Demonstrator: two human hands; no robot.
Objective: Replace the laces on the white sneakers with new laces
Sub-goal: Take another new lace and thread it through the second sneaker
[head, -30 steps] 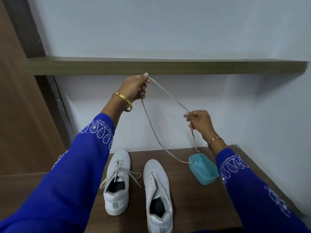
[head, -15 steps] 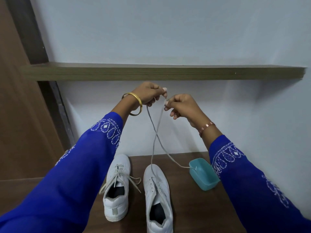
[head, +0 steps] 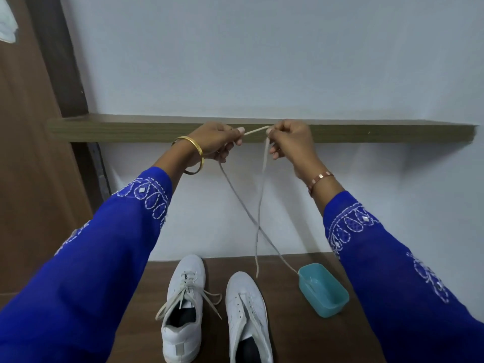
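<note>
My left hand (head: 214, 141) and my right hand (head: 289, 138) are both up in front of the shelf (head: 392, 132), close together, each pinching the same pale lace (head: 258, 205) between thumb and fingertips, the other fingers curled under. A short stretch of it runs taut from one pinch to the other. From my left hand one strand drops down and to the right, all the way into the teal tub (head: 324, 290) on the brown table (head: 288, 336); from my right hand the other strand hangs nearly straight down, crosses the first partway, and its tip dangles just above the table between the tub and the right sneaker (head: 247, 318). That sneaker sits toe toward the wall, its eyelets bare as far as I can make out. Just beside it, the left sneaker (head: 183, 305) is laced, its loose ends splayed out to both sides over the opening. There's a gold bangle (head: 193, 153) on my left wrist and a thin copper bracelet (head: 320, 179) on my right, with blue embroidered sleeves (head: 104, 244) below both.
</note>
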